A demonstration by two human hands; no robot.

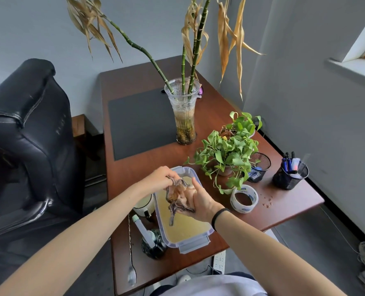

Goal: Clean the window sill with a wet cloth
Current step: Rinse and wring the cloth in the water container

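A thin, wet, brownish cloth (176, 199) hangs bunched above a clear plastic container (182, 242) holding murky yellowish water. My left hand (159, 178) pinches the cloth's upper edge over the container's far end. My right hand (198, 200) holds the cloth's lower part against its palm and fingers, and a twisted tail of cloth dangles toward the water. The white window sill (354, 69) shows at the upper right, beyond the grey wall.
On the brown desk (134, 82) stand a glass vase of bamboo (184, 116), a potted green plant (226, 154), two black mesh pen cups (290, 175), a tape roll (244, 198), a spray bottle (145, 231), a white cup (143, 205) and a long spoon (131, 274). A black office chair (27, 135) stands left.
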